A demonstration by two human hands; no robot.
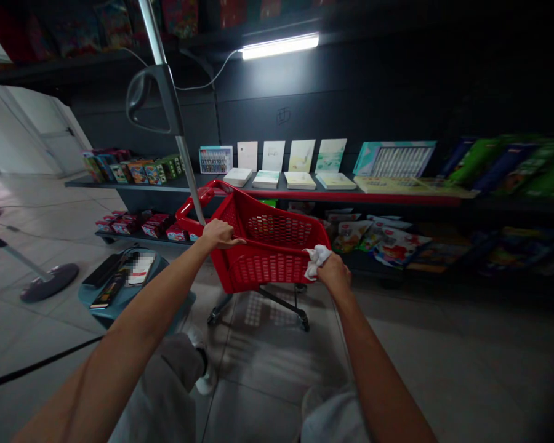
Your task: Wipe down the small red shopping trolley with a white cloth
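Observation:
A red plastic shopping cart (268, 267) with a grey wheeled frame stands before me, side-on. My left hand (218, 234) is closed over its near rim, close to the handle (188, 212). Bunched in my right hand (336, 272) is a white cloth (317, 259), which touches the rim at the cart's right corner. The fingertips of the right hand are partly hidden behind the cloth. A metal pole (187, 160) with a dark grey loop grip rises beside the handle; its lower end is hidden.
Behind the cart, a dark shelf (388, 193) bears books (301, 157), boxes and bagged goods (351, 234). At left, a blue-green stool (115, 301) holds dark items. A round pole base (50, 282) and a black cable (41, 364) lie farther left. A lamp (281, 46) glows above.

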